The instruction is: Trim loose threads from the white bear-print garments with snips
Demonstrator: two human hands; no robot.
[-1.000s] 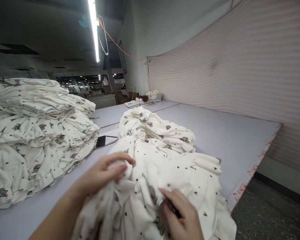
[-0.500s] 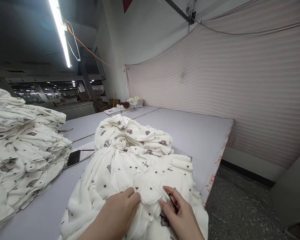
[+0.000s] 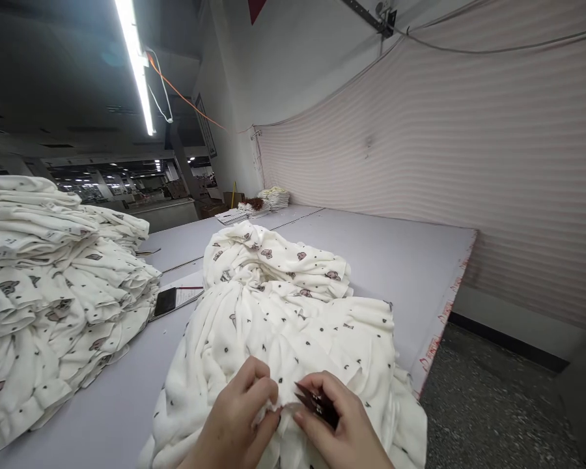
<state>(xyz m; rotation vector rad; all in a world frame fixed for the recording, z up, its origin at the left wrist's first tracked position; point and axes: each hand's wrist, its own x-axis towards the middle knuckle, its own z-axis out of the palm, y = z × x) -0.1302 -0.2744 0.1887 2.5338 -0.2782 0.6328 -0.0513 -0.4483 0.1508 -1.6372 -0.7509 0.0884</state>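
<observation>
A heap of white printed fabric (image 3: 293, 332) with small dark marks and brownish animal figures lies gathered in front of me. My left hand (image 3: 241, 413) pinches an edge of this cloth between thumb and fingers. Just to the right, my right hand (image 3: 346, 420) is closed around dark thread snips (image 3: 318, 404). Their pointed blades face left, slightly apart, close to the pinched edge. Whether the blades touch the cloth I cannot tell. The right thumb rests at the fabric below the snips.
On the left rises a tall stack of the same printed cloth (image 3: 68, 280). A dark phone (image 3: 166, 301) and paper with a red pen (image 3: 190, 288) lie between the piles. Folded fabric (image 3: 275, 197) sits at the far end of the table (image 3: 395, 254). Striped cloth (image 3: 444, 143) covers the right wall.
My left hand has taken a pinch of the cloth edge and lifted it. The snips have turned so their blades point left and show clearly. The view has shifted slightly left.
</observation>
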